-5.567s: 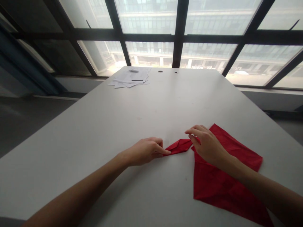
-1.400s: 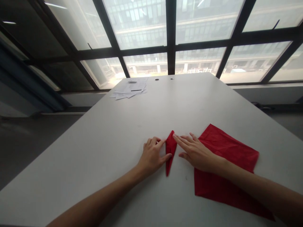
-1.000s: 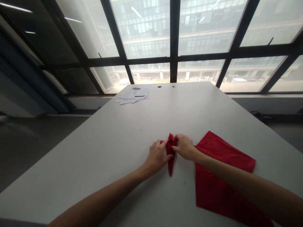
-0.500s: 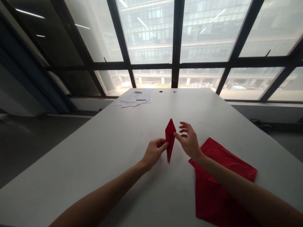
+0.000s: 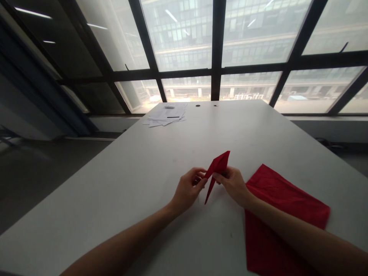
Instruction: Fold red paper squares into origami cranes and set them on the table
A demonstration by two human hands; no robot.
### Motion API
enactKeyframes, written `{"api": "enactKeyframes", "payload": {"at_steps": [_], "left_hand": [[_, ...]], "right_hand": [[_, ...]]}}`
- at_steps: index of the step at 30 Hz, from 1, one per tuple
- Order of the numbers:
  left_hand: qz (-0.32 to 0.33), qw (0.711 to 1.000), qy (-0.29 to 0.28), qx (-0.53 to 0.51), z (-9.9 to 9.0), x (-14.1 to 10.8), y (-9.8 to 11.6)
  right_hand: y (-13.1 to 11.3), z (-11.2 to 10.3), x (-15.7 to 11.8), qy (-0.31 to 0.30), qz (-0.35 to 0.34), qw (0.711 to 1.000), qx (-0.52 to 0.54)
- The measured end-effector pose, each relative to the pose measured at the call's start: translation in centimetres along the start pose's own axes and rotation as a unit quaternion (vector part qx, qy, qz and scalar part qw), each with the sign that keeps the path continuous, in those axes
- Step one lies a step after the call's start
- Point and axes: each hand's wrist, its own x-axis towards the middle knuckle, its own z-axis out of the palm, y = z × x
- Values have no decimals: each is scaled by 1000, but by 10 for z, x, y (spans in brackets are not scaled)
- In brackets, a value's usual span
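Note:
A folded red paper piece [image 5: 220, 162], kite-like with two narrow points, is held above the white table. One slim point hangs down toward me; the broad tip leans up to the right. My left hand [image 5: 189, 188] pinches its left narrow point between thumb and fingers. On the other side, my right hand [image 5: 234, 184] grips the middle, thumb in front and the other fingers partly hidden behind the paper. Below my right forearm lies a larger red sheet [image 5: 276, 188] with creases, partly covered by the arm.
White papers [image 5: 165, 115] lie in a loose pile at the far left of the table [image 5: 138, 176], with small dark objects on them. Two round dark spots sit near the far edge. Beyond stand tall windows with dark frames.
The folded red paper has tilted to the right and its two narrow points have spread apart. My right hand, fingers lifted before, has closed around its middle. The view has shifted slightly.

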Motion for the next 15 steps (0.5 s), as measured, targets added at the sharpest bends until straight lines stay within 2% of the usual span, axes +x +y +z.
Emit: {"api": "enactKeyframes", "payload": {"at_steps": [7,15], "left_hand": [[-8,999,29,31,4,-3,3],[67,992,-2,106,9,-3,5]], "right_hand": [[-3,5,-5,7,9,1000,27],[-4,7,-6,3,21,999,41]]}}
